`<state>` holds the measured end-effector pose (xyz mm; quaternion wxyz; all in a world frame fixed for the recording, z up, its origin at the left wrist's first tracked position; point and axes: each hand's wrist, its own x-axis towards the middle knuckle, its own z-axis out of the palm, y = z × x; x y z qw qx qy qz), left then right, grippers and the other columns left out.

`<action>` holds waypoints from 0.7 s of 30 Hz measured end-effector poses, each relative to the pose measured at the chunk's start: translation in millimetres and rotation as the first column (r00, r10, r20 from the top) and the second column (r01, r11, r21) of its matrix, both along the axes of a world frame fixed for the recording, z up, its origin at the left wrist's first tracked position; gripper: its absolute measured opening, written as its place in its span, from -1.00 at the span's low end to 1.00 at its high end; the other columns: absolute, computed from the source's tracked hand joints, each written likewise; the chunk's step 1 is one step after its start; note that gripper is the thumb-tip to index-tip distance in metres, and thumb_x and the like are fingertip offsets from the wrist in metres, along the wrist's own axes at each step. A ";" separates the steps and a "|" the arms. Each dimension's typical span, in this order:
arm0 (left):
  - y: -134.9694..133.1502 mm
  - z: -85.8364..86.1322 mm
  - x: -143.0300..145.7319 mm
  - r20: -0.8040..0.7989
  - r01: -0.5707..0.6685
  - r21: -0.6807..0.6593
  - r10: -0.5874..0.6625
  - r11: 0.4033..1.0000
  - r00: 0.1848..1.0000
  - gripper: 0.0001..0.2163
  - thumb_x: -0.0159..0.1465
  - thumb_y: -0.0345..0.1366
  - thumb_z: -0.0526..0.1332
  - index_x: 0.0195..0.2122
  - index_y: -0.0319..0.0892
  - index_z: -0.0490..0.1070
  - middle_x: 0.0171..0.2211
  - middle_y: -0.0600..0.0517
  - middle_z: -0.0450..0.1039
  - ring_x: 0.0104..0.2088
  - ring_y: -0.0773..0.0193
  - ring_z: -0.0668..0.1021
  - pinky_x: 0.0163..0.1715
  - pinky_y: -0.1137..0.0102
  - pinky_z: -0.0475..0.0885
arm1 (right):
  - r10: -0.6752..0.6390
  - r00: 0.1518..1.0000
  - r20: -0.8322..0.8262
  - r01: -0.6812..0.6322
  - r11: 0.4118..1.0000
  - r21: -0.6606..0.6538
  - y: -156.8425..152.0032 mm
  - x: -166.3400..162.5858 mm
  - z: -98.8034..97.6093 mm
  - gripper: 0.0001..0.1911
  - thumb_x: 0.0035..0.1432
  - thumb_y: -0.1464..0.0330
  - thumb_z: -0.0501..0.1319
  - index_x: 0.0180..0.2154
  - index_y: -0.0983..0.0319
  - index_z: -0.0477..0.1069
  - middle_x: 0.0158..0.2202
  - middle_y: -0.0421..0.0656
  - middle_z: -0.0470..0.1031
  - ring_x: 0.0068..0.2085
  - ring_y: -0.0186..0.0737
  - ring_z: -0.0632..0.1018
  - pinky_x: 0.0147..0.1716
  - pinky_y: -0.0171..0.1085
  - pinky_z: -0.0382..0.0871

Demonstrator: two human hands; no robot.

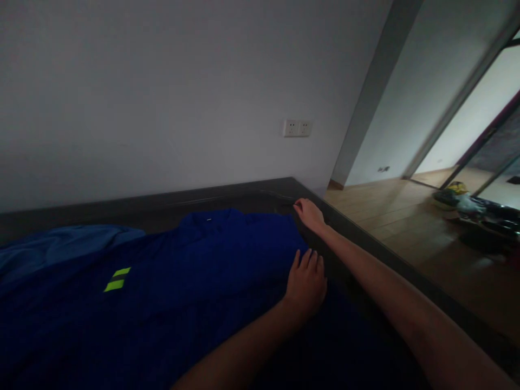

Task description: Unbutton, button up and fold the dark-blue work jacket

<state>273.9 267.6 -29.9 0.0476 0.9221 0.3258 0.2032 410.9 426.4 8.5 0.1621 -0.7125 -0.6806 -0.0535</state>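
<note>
A dark blue collared jacket (219, 254) is spread out in front of me, with a yellow-green and grey striped patch on its left part. My left hand (307, 279) lies on the right part of the jacket, its fingers stretched out over the fabric. Beyond the jacket's right edge, my right hand (309, 213) is closed, thumb and fingers drawn together close to the dark surface. Whatever those fingertips hold, if anything, is too dark and small to make out.
A lighter blue cloth (73, 244) lies rumpled at the left. The dark tabletop (270, 187) meets a white wall with a double socket (298, 128). Right of its edge is wooden floor (374, 208), where a heap of bags and other items (475, 208) sits.
</note>
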 end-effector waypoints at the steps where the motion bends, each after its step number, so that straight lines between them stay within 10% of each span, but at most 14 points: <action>1: 0.7 -1.3 0.2 -0.021 -0.040 -0.012 0.040 0.999 0.999 -0.55 0.35 -0.18 -0.03 0.19 -0.32 0.19 0.23 -0.20 0.18 0.27 0.05 0.17 0.26 0.06 0.05 | 0.038 0.999 0.003 -0.038 0.999 -0.004 -3.1 0.1 1.6 -0.65 0.34 0.28 -0.09 0.01 0.27 0.32 0.01 0.05 0.42 0.04 -0.12 0.44 -0.01 -0.20 0.27; 11: 0.5 -13.2 0.5 -0.095 0.076 -0.141 -0.089 0.987 0.991 -0.47 0.35 -0.11 -0.06 0.25 -0.36 0.08 0.28 -0.19 0.08 0.31 0.12 0.08 0.28 0.18 0.01 | 0.282 0.959 -0.007 -0.277 0.938 -0.207 -18.8 -25.8 -57.5 -0.37 0.30 0.08 -0.09 0.25 0.33 0.11 0.31 0.10 0.04 0.30 0.03 0.10 0.22 0.14 -0.09; 21: 1.4 -9.6 -0.8 0.079 0.116 -0.199 -0.102 0.973 0.992 -0.53 0.33 -0.25 -0.01 0.24 -0.30 0.10 0.26 -0.15 0.15 0.28 0.15 0.16 0.26 0.16 0.09 | 0.282 0.956 -0.077 -0.292 0.938 -0.189 -18.3 -20.1 -52.9 -0.34 0.28 -0.02 -0.15 0.29 0.15 0.01 0.34 -0.06 -0.03 0.34 -0.07 -0.02 0.24 0.16 -0.34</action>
